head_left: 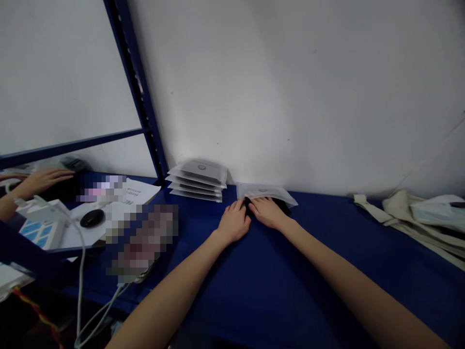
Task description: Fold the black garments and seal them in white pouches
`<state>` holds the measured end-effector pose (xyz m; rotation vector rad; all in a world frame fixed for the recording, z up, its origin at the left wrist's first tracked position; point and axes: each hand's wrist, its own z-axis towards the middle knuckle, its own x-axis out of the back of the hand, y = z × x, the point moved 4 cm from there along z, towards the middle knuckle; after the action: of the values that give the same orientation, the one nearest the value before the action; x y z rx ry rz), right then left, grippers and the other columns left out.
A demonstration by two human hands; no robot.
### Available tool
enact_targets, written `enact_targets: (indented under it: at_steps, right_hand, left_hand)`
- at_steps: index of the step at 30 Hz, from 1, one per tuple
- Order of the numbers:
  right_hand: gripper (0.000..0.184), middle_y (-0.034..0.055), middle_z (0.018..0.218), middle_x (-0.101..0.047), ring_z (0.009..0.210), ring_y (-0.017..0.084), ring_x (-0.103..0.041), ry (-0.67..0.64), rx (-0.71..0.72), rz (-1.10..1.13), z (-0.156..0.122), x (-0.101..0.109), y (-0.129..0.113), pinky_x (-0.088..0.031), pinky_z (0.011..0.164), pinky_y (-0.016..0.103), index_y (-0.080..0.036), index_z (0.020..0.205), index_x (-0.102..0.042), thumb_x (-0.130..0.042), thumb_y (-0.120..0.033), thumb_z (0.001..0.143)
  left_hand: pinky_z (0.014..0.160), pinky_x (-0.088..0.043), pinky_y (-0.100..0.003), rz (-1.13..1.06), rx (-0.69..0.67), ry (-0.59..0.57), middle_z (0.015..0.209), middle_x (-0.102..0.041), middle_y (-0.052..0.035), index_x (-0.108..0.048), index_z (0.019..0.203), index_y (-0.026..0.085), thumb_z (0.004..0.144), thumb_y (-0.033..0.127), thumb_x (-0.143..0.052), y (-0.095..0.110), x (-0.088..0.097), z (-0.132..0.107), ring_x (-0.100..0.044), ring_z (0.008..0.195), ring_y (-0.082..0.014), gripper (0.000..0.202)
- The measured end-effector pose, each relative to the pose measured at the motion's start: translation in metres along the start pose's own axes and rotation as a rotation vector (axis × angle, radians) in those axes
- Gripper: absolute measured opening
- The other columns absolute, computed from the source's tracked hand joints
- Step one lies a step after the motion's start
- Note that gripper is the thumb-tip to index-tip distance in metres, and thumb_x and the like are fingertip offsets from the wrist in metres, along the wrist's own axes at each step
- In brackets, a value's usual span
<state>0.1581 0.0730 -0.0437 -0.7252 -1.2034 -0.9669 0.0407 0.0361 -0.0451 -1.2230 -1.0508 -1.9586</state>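
The right hand (267,211) lay flat over a black, fabric-like item (283,206) at the near side of a translucent bag (267,190), the left hand (234,222) at the item's left end; whether either grip was clenched I could not tell, the fingertips being partly hidden. The item seemed light and soft, best taken by both ends, and the bag thin, limp and probably slippery, best held by its near edge. Frosted, with a grey mark, it lay on the table's (232,291) far side, right of stacked packets (198,178).
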Motion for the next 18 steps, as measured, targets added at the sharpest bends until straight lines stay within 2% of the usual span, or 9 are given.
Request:
enact_targets:
  at_steps: [4,8,13,18]
  right_hand:
    - [0.047,0.0124,0.135,-0.05,0.124,0.025,-0.046,0.0,0.047,-0.005,0.008,-0.003,0.01,-0.033,0.103,0.039,-0.013,0.136,-0.044,-0.029,-0.026,0.093]
    - [0.045,0.0114,0.133,-0.053,0.12,0.024,-0.049,0.065,0.053,-0.038,0.017,0.0,0.015,-0.034,0.101,0.038,-0.014,0.134,-0.046,-0.031,-0.025,0.093]
    - [0.041,0.014,0.127,-0.057,0.117,0.026,-0.051,0.12,-0.012,-0.129,0.03,-0.001,0.018,-0.032,0.101,0.04,-0.013,0.127,-0.054,-0.035,-0.023,0.093]
    - [0.043,0.0202,0.128,-0.055,0.118,0.031,-0.048,0.191,-0.118,-0.168,0.025,-0.004,0.015,-0.031,0.098,0.044,-0.006,0.129,-0.049,-0.032,-0.023,0.093]
  left_hand:
    - [0.107,-0.029,-0.039,-0.001,0.01,0.011,0.143,-0.037,-0.0146,-0.039,0.134,0.006,0.085,0.024,-0.032,0.0,0.001,0.0,-0.036,0.129,-0.0257,0.052]
    - [0.106,-0.031,-0.039,0.007,0.003,0.018,0.143,-0.036,-0.0143,-0.039,0.134,0.004,0.085,0.025,-0.033,0.0,0.0,0.001,-0.037,0.128,-0.0261,0.053]
    - [0.105,-0.032,-0.039,0.027,-0.001,0.017,0.142,-0.037,-0.0136,-0.04,0.133,0.005,0.086,0.025,-0.032,0.0,-0.001,0.002,-0.038,0.127,-0.0258,0.052]
    - [0.104,-0.033,-0.04,0.033,-0.005,0.0,0.141,-0.038,-0.0144,-0.04,0.133,0.005,0.087,0.026,-0.033,0.0,0.0,0.002,-0.039,0.125,-0.0271,0.051]
